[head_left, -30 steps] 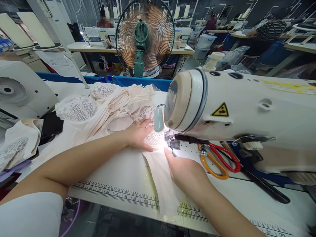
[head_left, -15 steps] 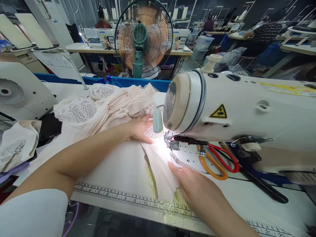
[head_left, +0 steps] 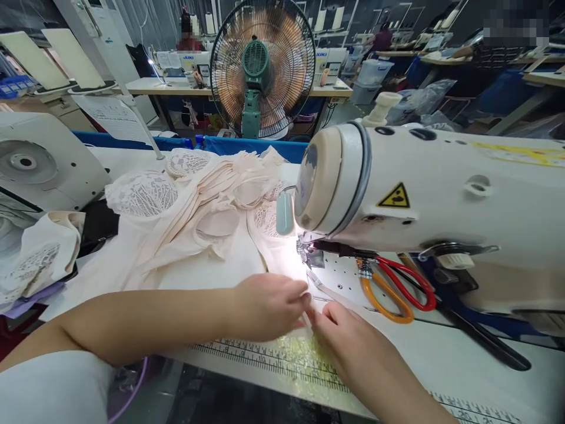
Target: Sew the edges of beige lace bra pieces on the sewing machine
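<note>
Under the lit needle area of a sewing machine (head_left: 379,188) lies a pale cream bra piece (head_left: 276,250) with a lace cup, its band running toward me. My left hand (head_left: 276,306) is closed at the near end of this piece, fingertips pinched at its edge. Just right of it, my right hand (head_left: 339,330) grips the same fabric between thumb and fingers, the two hands almost touching. The exact hold is partly hidden by the fingers. A narrow pale strip (head_left: 324,287) runs from the presser foot toward my right hand.
Red-handled scissors (head_left: 408,282) and an orange-handled tool (head_left: 388,300) lie beneath the machine arm. Several lace-cupped pieces (head_left: 145,194) are heaped at left. A ruler tape (head_left: 247,353) lines the table's front edge. Behind the table stands a fan (head_left: 260,70); people sit farther back.
My left hand has come from the lace cup by the needle back toward me, meeting my right hand at the fabric's near end. The right hand stays near its place.
</note>
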A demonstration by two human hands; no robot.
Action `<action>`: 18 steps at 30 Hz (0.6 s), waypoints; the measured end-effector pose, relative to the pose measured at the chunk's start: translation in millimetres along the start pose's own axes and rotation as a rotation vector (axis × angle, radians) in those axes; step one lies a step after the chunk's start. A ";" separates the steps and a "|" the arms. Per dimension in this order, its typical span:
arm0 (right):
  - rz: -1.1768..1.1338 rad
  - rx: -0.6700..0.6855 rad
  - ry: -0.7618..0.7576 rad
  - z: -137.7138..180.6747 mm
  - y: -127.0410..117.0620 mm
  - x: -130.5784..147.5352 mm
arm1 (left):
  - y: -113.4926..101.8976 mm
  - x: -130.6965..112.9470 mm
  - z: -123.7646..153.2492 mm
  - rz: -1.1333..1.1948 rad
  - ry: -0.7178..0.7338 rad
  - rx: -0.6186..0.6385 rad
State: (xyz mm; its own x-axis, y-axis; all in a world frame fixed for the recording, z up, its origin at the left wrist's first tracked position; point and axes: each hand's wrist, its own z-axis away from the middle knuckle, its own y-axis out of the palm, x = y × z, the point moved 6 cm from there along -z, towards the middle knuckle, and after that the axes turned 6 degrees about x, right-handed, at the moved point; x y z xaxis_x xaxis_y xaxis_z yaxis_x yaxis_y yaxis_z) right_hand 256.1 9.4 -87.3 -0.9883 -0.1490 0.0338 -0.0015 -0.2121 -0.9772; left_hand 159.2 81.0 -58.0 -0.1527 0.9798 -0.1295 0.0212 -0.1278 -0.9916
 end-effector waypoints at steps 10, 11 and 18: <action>-0.020 0.074 0.021 -16.6 1.1 -8.0 | 2.7 11.4 7.8 -0.185 0.156 -0.044; -0.030 0.101 0.026 -19.0 0.2 -8.8 | 1.5 14.2 7.6 -0.187 0.166 -0.047; 0.002 0.281 0.104 -35.1 -8.3 -12.0 | -3.4 33.0 4.3 -0.201 0.179 -0.052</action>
State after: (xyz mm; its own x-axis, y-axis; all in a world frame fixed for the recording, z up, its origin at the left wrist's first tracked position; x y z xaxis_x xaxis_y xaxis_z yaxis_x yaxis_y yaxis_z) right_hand 262.6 46.9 -86.9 -0.9986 -0.0530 -0.0035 0.0281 -0.4730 -0.8806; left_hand 149.8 113.1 -58.9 0.0183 0.9969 0.0764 0.0598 0.0752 -0.9954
